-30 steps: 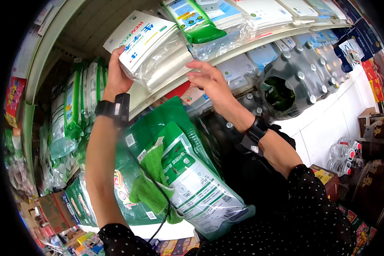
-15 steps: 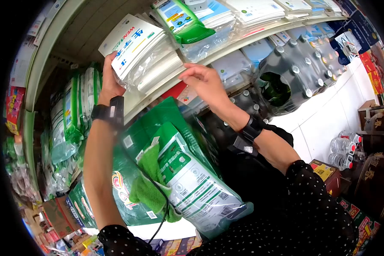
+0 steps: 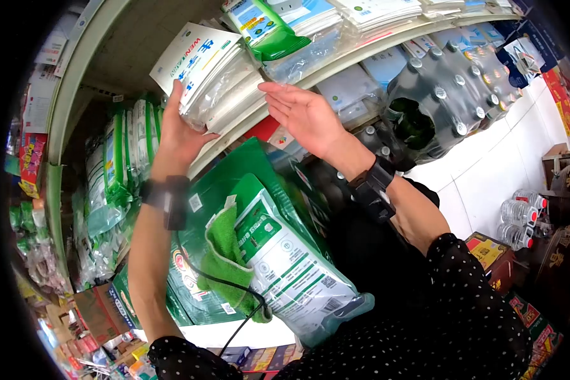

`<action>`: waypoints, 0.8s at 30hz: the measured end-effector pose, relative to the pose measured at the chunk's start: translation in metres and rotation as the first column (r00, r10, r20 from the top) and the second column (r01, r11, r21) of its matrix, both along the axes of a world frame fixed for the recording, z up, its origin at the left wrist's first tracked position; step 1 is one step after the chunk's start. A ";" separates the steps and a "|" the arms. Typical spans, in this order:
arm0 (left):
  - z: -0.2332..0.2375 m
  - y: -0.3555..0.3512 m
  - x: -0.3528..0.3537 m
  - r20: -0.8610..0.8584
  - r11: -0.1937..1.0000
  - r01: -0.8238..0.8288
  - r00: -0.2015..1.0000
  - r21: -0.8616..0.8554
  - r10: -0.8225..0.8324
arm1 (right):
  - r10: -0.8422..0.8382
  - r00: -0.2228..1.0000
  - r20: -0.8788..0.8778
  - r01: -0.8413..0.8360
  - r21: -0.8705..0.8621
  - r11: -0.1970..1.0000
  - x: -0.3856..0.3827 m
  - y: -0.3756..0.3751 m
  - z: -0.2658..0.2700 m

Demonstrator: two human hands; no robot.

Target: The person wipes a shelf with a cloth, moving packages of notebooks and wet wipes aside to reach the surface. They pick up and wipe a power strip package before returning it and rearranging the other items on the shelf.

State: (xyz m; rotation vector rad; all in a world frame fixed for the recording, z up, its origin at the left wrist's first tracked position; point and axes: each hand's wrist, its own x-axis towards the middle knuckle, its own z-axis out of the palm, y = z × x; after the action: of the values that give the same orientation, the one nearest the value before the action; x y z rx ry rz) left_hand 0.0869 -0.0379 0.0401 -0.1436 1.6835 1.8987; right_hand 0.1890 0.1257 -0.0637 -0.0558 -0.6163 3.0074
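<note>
A stack of white booklets (image 3: 199, 60) in clear plastic lies on the upper shelf at its front edge. My left hand (image 3: 182, 130) is at the stack's lower left corner, thumb up along its side and fingers spread near the shelf edge. It touches the stack without wrapping round it. To the right of the stack, my right hand (image 3: 307, 120) is open, its fingers stretched towards the booklets and its palm partly showing. Nothing is in it. A green pack of wipes (image 3: 266, 28) lies just right of the stack.
Below the shelf stand large green bags (image 3: 218, 164) with a green cloth (image 3: 225, 244) and a black cable over them. Shrink-wrapped bottles (image 3: 443, 95) fill the lower shelf at right. More green packs (image 3: 117, 152) stand at left. Boxes and water bottles (image 3: 518, 218) are at far right.
My left hand has shifted from the stack's left edge to its lower corner and its fingers have spread. My right hand has opened flatter, with its fingers extended. The view has shifted slightly.
</note>
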 end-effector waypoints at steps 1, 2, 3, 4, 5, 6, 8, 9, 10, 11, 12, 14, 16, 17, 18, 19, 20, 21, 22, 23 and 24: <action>-0.001 0.002 -0.001 0.015 0.999 -0.051 0.999 -0.011 0.051 | -0.002 1.000 0.005 0.002 0.003 1.000 0.001 0.000 0.003; -0.005 0.000 -0.007 0.030 0.999 -0.042 0.999 0.004 0.041 | -0.004 1.000 0.012 0.004 0.007 1.000 0.001 -0.001 0.006; -0.009 -0.003 -0.013 0.046 0.999 -0.032 0.998 0.021 0.031 | -0.008 1.000 0.019 0.007 0.014 1.000 0.002 0.000 0.006; -0.013 -0.006 -0.020 0.063 0.999 -0.022 0.998 0.039 0.020 | -0.008 1.000 0.005 0.008 -0.007 1.000 0.001 0.001 0.004; -0.018 -0.009 -0.026 0.093 0.999 -0.042 0.995 0.031 0.039 | -0.006 1.000 -0.007 0.006 -0.026 1.000 -0.001 0.003 0.001; -0.017 -0.008 -0.027 0.094 0.998 -0.034 0.995 0.054 0.029 | 0.001 1.000 -0.015 -0.002 -0.041 0.999 -0.003 0.005 0.000; -0.018 -0.010 -0.027 0.101 0.994 -0.032 0.995 0.104 0.022 | -0.008 1.000 -0.023 0.006 -0.064 0.998 -0.009 0.009 -0.004; -0.014 -0.008 -0.023 0.116 0.991 -0.048 0.993 0.128 0.033 | -0.012 1.000 -0.026 0.010 -0.078 0.997 -0.010 0.009 -0.005; -0.013 -0.006 -0.020 0.112 0.989 -0.052 0.993 0.141 0.036 | -0.023 1.000 0.000 0.023 -0.039 0.999 -0.008 0.008 -0.003; -0.013 -0.005 -0.018 0.107 0.987 -0.055 0.994 0.154 0.039 | -0.034 0.999 0.023 0.034 0.000 0.999 -0.006 0.006 -0.001; -0.013 -0.004 -0.017 0.100 0.984 -0.057 0.994 0.169 0.040 | -0.048 0.998 0.044 0.046 0.043 0.998 -0.005 0.004 0.000; -0.018 -0.009 -0.019 0.127 0.988 -0.066 0.991 0.139 0.049 | -0.094 0.991 0.096 0.084 0.100 0.991 -0.007 0.002 -0.001; -0.022 -0.017 -0.030 0.148 0.985 -0.001 0.989 0.172 -0.025 | -0.111 0.986 0.126 0.099 0.100 0.990 -0.007 0.006 -0.001; -0.026 -0.022 -0.041 0.094 0.973 -0.012 0.996 0.231 -0.010 | -0.064 0.985 0.159 0.056 0.049 0.997 -0.007 0.009 -0.007; -0.035 -0.029 -0.055 0.041 0.957 -0.015 0.999 0.288 0.003 | -0.104 0.982 0.157 0.074 0.188 0.979 -0.008 0.007 -0.009; -0.046 -0.035 -0.069 -0.007 0.940 -0.011 1.000 0.342 0.015 | -0.150 0.977 0.154 0.094 0.321 0.943 -0.007 0.003 -0.012; -0.051 -0.039 -0.082 -0.049 0.919 -0.005 0.998 0.395 0.026 | -0.199 0.968 0.150 0.113 0.447 0.887 -0.005 0.000 -0.015; -0.052 -0.040 -0.094 -0.015 0.881 -0.030 0.999 0.472 0.042 | -0.174 0.977 0.125 0.088 0.503 0.860 -0.004 -0.002 -0.018; -0.048 -0.038 -0.102 0.080 0.880 -0.093 0.995 0.466 0.063 | -0.144 0.984 0.105 0.062 0.557 0.828 -0.005 -0.006 -0.020; -0.050 -0.032 -0.108 0.082 0.898 -0.164 0.986 0.408 0.143 | -0.137 0.990 0.041 0.091 0.559 0.824 -0.005 -0.012 -0.022; -0.049 -0.024 -0.112 0.077 0.908 -0.236 0.972 0.347 0.223 | -0.118 0.992 0.043 0.075 0.543 0.836 -0.003 -0.012 -0.023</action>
State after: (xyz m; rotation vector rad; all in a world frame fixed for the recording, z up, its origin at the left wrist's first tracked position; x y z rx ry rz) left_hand -0.0248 -0.0622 -0.0085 -0.2389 1.3176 2.3280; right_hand 0.1859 0.1135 -0.0868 -0.1617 -1.3997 2.6252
